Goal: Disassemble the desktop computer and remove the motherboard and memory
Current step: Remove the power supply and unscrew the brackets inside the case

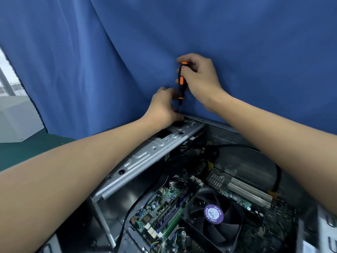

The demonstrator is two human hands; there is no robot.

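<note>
The open desktop case (242, 157) lies below me with its green motherboard (164, 203) exposed. Memory sticks (169, 214) stand in their slots beside the black CPU fan (215, 216) with a purple label. My right hand (198, 77) grips the handle of a black and orange screwdriver (180, 81), held upright. Its tip meets the far end of the grey metal bracket (145, 156) at the case's back corner. My left hand (165, 106) rests on that bracket end, fingers curled down by the screwdriver shaft; what they touch is hidden.
A blue curtain (91, 61) hangs right behind the case. A green table surface (27, 152) and a pale grey box (16, 121) lie at the left. Black cables (277, 172) loop inside the case over a white expansion slot (248, 190).
</note>
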